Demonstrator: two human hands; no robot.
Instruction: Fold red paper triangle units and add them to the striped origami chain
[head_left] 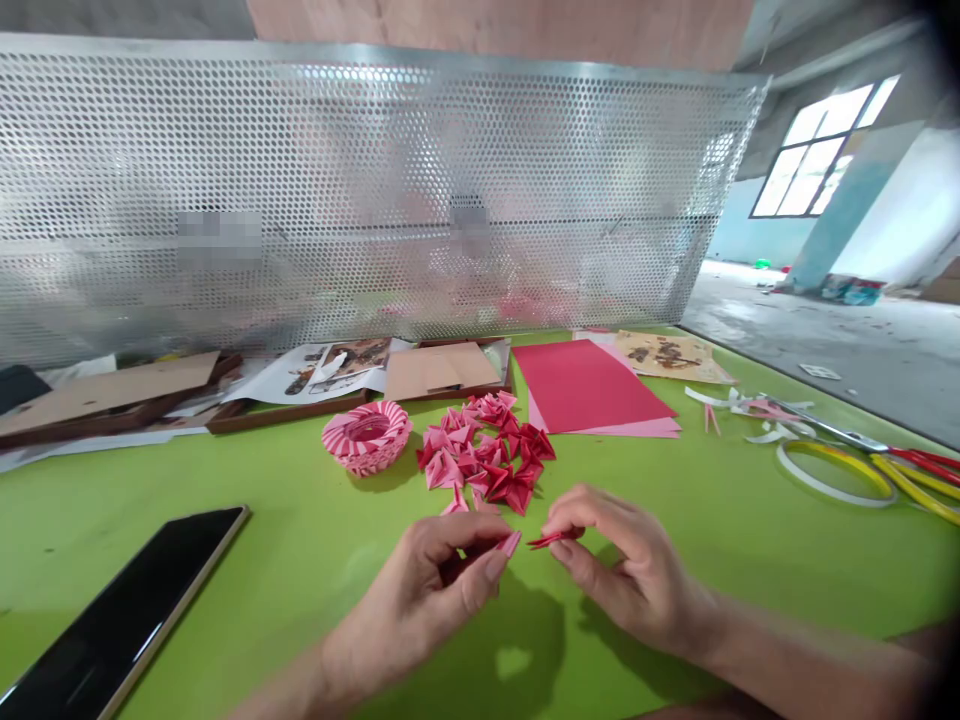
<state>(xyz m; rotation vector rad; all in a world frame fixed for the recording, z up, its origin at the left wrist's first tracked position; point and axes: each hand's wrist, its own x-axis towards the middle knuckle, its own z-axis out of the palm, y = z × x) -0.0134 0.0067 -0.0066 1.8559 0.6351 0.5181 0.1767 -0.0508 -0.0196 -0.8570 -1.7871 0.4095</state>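
Between thumb and fingers, my left hand (pixel 442 575) pinches a pink folded paper piece (pixel 510 543); its far end is hidden in the hand. My right hand (pixel 622 555) is closed on a red folded paper piece (pixel 551 539), whose pointed tip faces the pink one. A small gap separates the two pieces, both held above the green table (pixel 300 580). Just beyond my hands lies a pile of folded paper pieces (pixel 487 450) in pink and red. Left of the pile stands a round pink-and-white ring of folded paper (pixel 367 437) with an open centre.
A black phone (pixel 127 610) lies at the left. Red and pink paper sheets (pixel 592 385) are behind the pile. Scissors (pixel 862 440), paper scraps (pixel 780 430) and a tape roll (pixel 836 475) lie at the right. Frames with cardboard (pixel 442 370) line a perforated metal panel (pixel 375 200).
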